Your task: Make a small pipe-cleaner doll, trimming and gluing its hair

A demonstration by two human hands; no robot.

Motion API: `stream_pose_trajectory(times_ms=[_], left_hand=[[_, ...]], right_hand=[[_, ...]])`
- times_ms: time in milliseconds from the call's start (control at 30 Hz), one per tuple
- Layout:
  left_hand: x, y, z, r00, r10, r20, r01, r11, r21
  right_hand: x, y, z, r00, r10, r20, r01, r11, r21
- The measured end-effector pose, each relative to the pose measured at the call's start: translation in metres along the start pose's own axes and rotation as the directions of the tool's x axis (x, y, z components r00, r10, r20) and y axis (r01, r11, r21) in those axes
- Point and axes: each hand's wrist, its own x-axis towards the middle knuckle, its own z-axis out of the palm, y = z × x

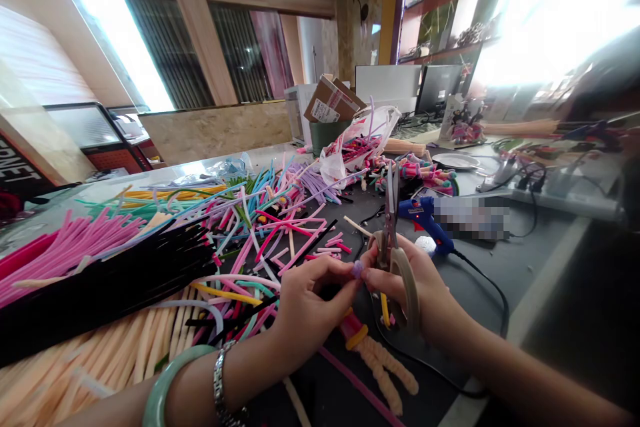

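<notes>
**Inspector:** Head view. State of the hands?

**Assistant:** Left hand pinches a small purple pipe-cleaner piece at its fingers, above the table. Right hand touches the same piece and grips scissors, blades upward.

**Inspector:** Surroundings?

**Assistant:** Blue glue gun just behind; pipe cleaners heaped left.

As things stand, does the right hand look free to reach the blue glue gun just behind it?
Probably not straight away. The right hand has scissors looped on its fingers and pinches a small purple piece with the left hand. The glue gun lies close behind, with nothing between.
</notes>
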Motion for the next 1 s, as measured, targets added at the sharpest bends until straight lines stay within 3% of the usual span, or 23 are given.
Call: stream_pose_trajectory(times_ms=[733,1000], left_hand=[[0.0012,-0.0008,-0.0007,0.997,-0.024,0.076,0.031,0.995,-0.091],[0.0007,-0.0041,-0.0029,0.993,0.032,0.112,-0.023,0.996,-0.086]], right_hand=[[-0.0004,0.0017,-0.0007,0.999,-0.053,0.002,0.053,0.996,0.068],[0.0002,0.0019,-0.0005,0.998,-0.052,0.018,0.050,0.995,0.091]])
